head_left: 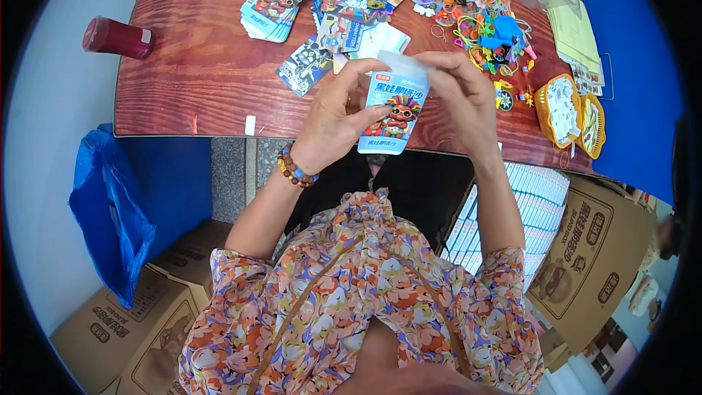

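Observation:
My left hand [338, 113] is closed round a small blue-and-white carton [387, 121] with a cartoon figure on its front. Its thumb presses across the printed face, and the carton stands upright at the table's near edge. At the top right, the fingers of my right hand [468, 99] bend round the pale raised top flap [404, 63]. Whatever is inside the carton is hidden. Just beyond my hands lie a heap of printed cards [358, 4] and a dark patterned card [303, 66]. A stack of matching flat cartons [278, 1] rests farther left.
Colourful small trinkets [475, 11] cover the far right of the wooden table [190, 36]. Yellow baskets [545, 113] hold paper slips at the right edge. A red jar [117, 36] lies left. Below are a blue bag [110, 212], packed cartons [515, 205] and cardboard boxes [585, 249].

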A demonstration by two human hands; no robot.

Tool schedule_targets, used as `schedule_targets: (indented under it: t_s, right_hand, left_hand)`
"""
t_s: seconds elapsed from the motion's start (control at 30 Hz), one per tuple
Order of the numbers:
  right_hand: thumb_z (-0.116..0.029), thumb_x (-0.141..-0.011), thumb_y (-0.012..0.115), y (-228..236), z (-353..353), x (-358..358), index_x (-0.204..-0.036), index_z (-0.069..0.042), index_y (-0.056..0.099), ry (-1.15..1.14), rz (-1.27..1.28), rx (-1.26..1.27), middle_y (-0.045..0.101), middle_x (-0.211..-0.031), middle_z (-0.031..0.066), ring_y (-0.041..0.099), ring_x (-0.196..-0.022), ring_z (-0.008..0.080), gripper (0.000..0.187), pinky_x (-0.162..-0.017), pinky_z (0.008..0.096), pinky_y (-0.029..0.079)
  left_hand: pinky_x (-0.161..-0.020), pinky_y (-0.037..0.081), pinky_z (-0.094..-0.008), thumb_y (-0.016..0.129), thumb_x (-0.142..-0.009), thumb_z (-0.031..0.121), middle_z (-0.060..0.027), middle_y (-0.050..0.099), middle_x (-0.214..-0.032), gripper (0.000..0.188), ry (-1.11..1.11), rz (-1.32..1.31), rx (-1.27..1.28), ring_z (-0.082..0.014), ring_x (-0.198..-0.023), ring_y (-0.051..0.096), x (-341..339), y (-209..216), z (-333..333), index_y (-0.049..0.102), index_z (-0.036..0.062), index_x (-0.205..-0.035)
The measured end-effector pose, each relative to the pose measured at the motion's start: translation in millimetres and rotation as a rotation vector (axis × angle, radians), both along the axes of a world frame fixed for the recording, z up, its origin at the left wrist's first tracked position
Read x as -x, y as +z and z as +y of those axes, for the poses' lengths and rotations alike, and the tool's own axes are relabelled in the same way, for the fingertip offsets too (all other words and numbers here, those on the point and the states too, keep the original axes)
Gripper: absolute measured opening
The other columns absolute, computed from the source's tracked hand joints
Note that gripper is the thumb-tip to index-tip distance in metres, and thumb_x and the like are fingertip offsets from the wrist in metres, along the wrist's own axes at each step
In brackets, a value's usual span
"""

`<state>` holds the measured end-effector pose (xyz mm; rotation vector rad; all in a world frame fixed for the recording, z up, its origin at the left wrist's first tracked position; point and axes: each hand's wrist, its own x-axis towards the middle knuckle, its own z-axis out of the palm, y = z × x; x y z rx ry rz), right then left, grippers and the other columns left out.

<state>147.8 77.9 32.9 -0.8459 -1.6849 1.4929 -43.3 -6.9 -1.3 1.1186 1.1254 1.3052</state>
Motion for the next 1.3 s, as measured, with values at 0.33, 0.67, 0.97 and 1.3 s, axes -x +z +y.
schedule_targets:
  t_s: [0.33, 0.67, 0.97, 1.3]
  right_hand:
    - [-0.01, -0.094, 0.065, 16, 28, -19, -0.109, 0.0, 0.071, 0.249, -0.143, 0.201, 0.071, -0.101, 0.0038, 0.065, -0.093, 0.0086, 0.018, -0.082, 0.0243, 0.051]
    - [-0.001, -0.091, 0.065, 22, 20, -21, -0.111, -0.001, 0.073, 0.21, -0.419, -0.054, 0.075, -0.1, 0.0062, 0.068, -0.089, 0.0083, 0.021, -0.079, 0.0234, 0.054]
    - [-0.004, -0.089, 0.068, 19, -4, -21, -0.116, 0.0, 0.068, 0.162, -0.524, -0.704, 0.07, -0.115, 0.0147, 0.07, -0.101, 0.026, 0.028, -0.085, 0.0324, 0.057]
    - [0.001, -0.084, 0.07, -9, -3, -35, -0.116, -0.001, 0.069, 0.114, -0.341, -0.431, 0.071, -0.116, 0.0119, 0.069, -0.105, 0.0227, 0.032, -0.087, 0.0306, 0.056]
  left_hand:
    - [-0.063, 0.05, -0.0248, 0.071, -0.085, 0.0, -0.0062, 0.065, -0.098, 0.051, -0.079, 0.125, -0.056, -0.0079, -0.074, 0.062, -4, 7, -4, 0.049, 0.0089, -0.13]
    - [-0.063, 0.051, -0.0281, 0.075, -0.081, 0.002, -0.0111, 0.065, -0.093, 0.066, -0.064, 0.112, 0.026, -0.0143, -0.072, 0.065, -10, 2, -1, 0.037, 0.0076, -0.135]
    - [-0.065, 0.052, -0.0282, 0.074, -0.08, 0.0, -0.009, 0.062, -0.094, 0.075, -0.065, 0.142, 0.02, -0.0133, -0.072, 0.062, -13, 3, -5, 0.039, 0.0128, -0.145]
    - [-0.065, 0.054, -0.0267, 0.073, -0.08, -0.002, -0.0073, 0.062, -0.097, 0.064, -0.103, 0.028, 0.014, -0.0099, -0.076, 0.063, -20, -5, -4, 0.049, 0.0104, -0.138]
